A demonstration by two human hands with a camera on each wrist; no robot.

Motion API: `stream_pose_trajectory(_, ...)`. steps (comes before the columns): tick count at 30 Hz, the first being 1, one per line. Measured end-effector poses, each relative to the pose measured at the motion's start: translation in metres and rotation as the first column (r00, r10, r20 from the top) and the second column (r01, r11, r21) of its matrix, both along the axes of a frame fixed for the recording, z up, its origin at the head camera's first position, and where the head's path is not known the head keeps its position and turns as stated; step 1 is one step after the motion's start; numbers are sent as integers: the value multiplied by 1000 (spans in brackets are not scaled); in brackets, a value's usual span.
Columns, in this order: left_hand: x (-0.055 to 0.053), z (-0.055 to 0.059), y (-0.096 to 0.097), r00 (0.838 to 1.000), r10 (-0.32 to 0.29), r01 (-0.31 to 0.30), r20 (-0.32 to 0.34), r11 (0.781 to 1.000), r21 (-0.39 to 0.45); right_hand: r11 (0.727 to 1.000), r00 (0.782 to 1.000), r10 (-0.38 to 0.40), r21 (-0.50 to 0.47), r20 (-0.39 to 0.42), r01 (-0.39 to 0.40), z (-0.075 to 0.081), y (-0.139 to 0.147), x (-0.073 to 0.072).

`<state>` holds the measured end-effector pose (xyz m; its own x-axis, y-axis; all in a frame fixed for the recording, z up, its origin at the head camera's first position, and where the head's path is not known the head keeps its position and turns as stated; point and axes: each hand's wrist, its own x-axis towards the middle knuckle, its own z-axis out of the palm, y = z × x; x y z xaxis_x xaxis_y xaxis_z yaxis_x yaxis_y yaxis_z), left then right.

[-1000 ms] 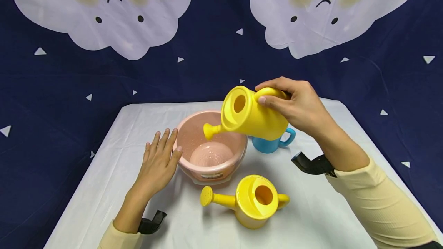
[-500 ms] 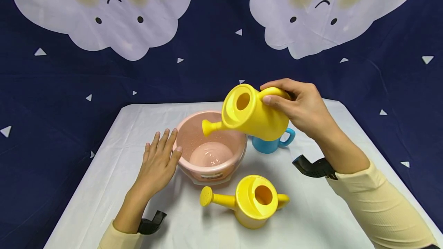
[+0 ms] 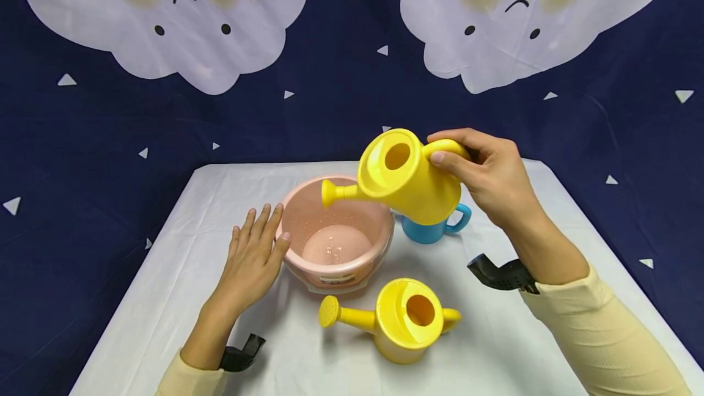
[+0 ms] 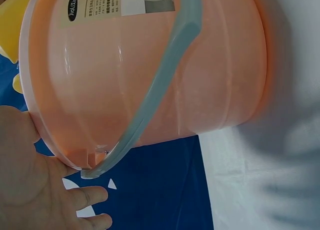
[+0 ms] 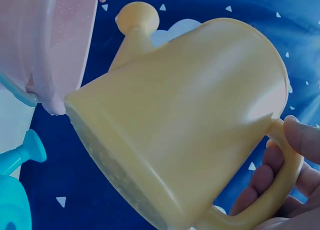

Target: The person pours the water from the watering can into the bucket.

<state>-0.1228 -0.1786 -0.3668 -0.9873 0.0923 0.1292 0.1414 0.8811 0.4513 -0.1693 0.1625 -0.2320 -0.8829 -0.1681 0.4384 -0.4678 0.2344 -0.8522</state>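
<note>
My right hand (image 3: 492, 176) grips the handle of a yellow watering can (image 3: 412, 182), which is tilted in the air with its spout over a pink bucket (image 3: 379, 249). In the right wrist view the fingers (image 5: 262, 180) wrap round the handle. No stream shows at the spout. A little water glistens on the bucket's floor. My left hand (image 3: 250, 261) lies with straight fingers against the bucket's left rim; the left wrist view shows its palm beside the rim and the grey bail handle (image 4: 150, 104).
A second yellow watering can (image 3: 404, 329) stands upright in front of the bucket, spout to the left. Behind the raised can, a blue watering can (image 3: 426, 231) is partly hidden. A white cloth (image 3: 176, 286) covers the table, with a dark blue backdrop (image 3: 341, 115) behind.
The raised watering can has shifted slightly to the right and tipped back toward upright, its spout rising a little. My left hand and the bucket have stayed still.
</note>
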Motion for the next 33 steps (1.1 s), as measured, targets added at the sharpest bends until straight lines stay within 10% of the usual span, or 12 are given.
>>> stream_pose_trajectory(33,-1,-1,0,1000,-4,4,-6,1000,5,936,999,34,-350,-37,-45,-27,20,1)
